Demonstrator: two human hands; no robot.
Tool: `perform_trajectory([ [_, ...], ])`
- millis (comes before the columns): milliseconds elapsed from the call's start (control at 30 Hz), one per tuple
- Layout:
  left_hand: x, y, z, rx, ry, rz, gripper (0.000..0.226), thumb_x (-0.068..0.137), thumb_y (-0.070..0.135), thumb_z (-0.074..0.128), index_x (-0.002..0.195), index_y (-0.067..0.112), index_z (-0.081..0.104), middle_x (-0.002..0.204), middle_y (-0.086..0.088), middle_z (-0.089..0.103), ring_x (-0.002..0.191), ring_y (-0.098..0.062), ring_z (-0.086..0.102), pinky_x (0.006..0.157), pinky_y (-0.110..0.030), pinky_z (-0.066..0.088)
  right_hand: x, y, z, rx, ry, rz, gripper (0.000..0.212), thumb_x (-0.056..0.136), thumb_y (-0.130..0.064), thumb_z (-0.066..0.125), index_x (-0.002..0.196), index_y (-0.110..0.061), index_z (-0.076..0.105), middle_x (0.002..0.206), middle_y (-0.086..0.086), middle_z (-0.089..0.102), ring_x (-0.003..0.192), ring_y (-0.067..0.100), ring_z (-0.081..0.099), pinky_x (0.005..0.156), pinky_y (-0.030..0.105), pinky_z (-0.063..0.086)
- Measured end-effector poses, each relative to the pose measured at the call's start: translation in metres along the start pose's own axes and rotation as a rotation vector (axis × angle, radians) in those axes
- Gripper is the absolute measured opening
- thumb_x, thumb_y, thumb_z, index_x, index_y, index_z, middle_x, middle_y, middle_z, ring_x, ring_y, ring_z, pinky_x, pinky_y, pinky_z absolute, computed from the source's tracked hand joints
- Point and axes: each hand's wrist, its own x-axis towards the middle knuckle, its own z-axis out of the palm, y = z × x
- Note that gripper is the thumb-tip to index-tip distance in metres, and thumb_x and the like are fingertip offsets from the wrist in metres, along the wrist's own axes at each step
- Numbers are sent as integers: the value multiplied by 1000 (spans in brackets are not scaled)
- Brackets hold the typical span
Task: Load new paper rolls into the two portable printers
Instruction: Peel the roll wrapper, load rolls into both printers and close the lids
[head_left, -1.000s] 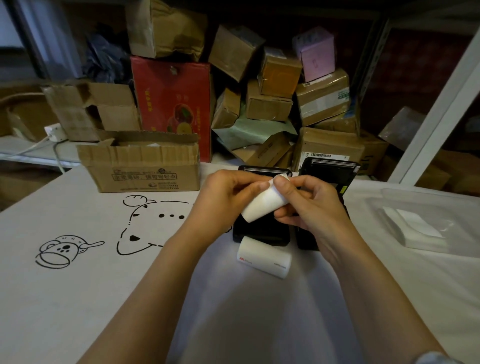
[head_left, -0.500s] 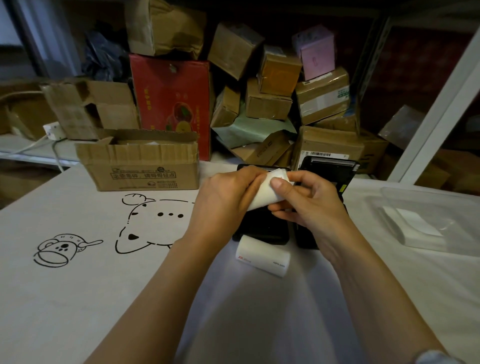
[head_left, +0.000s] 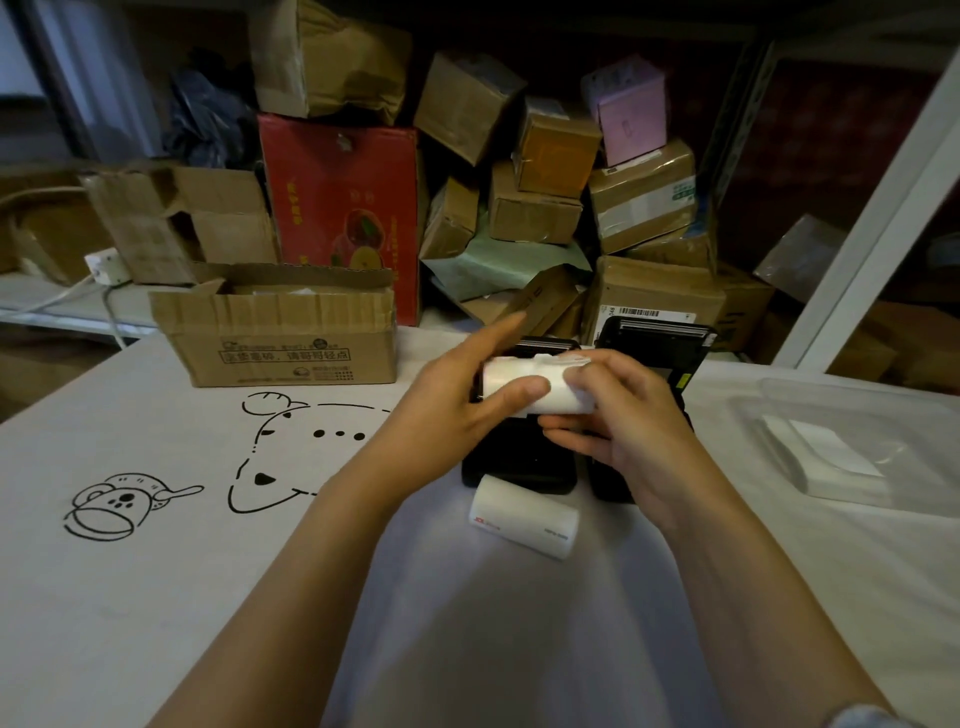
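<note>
Two black portable printers stand side by side on the white cloth, lids raised: the left printer (head_left: 519, 462) and the right printer (head_left: 655, 340). Both hands hold a white paper roll (head_left: 524, 382) level above the left printer. My left hand (head_left: 457, 395) grips its left end with the thumb across the front. My right hand (head_left: 618, 410) pinches the right end, where a loose edge of paper sticks up. A second white paper roll (head_left: 524, 515) with a red mark lies on the cloth just in front of the left printer.
An open cardboard box (head_left: 280, 332) sits at the back left of the table. A heap of cartons (head_left: 545, 208) fills the shelf behind. A clear plastic tray (head_left: 857, 447) holding white sheets lies at the right. A white post (head_left: 872, 228) slants at the far right.
The roll has turned from tilted to level between my hands. My left fingers have spread out, and my right hand has shifted to the roll's right end.
</note>
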Motion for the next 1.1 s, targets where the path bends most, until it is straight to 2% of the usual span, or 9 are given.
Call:
perform_trajectory([
  [67,-1,0,-1,-198,5,-126,54,85,32,60,135,33,39,114,25,51,94,19,56,80,-6,49,0,0,0,81,-1,38,17,93,-16,56,108,-20,64,108,7,67,83,19,73,71,28,60],
  [167,-1,-1,-1,-444,49,-303,39,86,16,64,123,21,52,113,-2,64,90,-6,69,75,-24,59,2,2,0,-29,18,21,16,92,-19,58,107,-22,64,113,1,63,96,19,68,79,31,59],
  [267,-1,-1,-6,-406,-17,-346,32,87,18,63,118,19,57,109,-8,67,87,-13,71,72,-27,60,3,3,-2,-286,50,-139,14,90,-18,60,98,-26,68,104,-10,64,96,6,62,78,22,55],
  [367,-2,0,-12,-349,-107,-346,34,89,19,60,122,22,55,106,-5,66,84,-12,71,71,-26,60,0,1,-4,-465,-37,-322,21,88,-12,63,94,-30,70,97,-18,67,91,-5,62,73,14,53],
  [533,-3,0,-12,-275,-165,-340,42,90,21,58,131,26,49,108,0,63,90,-14,68,72,-26,60,-1,2,-7,-834,-38,-539,23,86,-19,66,107,-26,73,100,-16,68,95,4,62,84,30,55],
  [733,-2,1,-9,-276,-200,-348,50,91,20,58,139,25,43,113,-3,62,97,-15,66,73,-27,60,0,7,-8,-1082,37,-838,17,85,-17,67,100,-14,74,92,0,72,80,15,65,65,39,56],
  [833,-2,2,-10,-287,-202,-339,51,91,19,57,139,25,42,112,-1,62,97,-14,66,72,-25,60,-1,7,-6,-896,104,-716,14,85,-15,67,97,-18,74,92,-7,70,84,9,64,71,34,57],
  [900,-2,2,-10,-278,-208,-344,52,92,20,56,141,24,41,111,0,62,96,-13,65,71,-24,59,0,5,-9,-832,61,-612,15,85,-17,67,98,-22,73,92,-12,69,87,5,63,75,32,57],
  [1100,-2,3,-11,-249,-190,-345,55,91,18,57,143,26,38,111,4,59,97,-11,62,71,-23,59,1,5,-10,-966,-33,-622,22,87,-22,64,108,-22,72,98,-12,70,89,1,61,76,24,54],
])
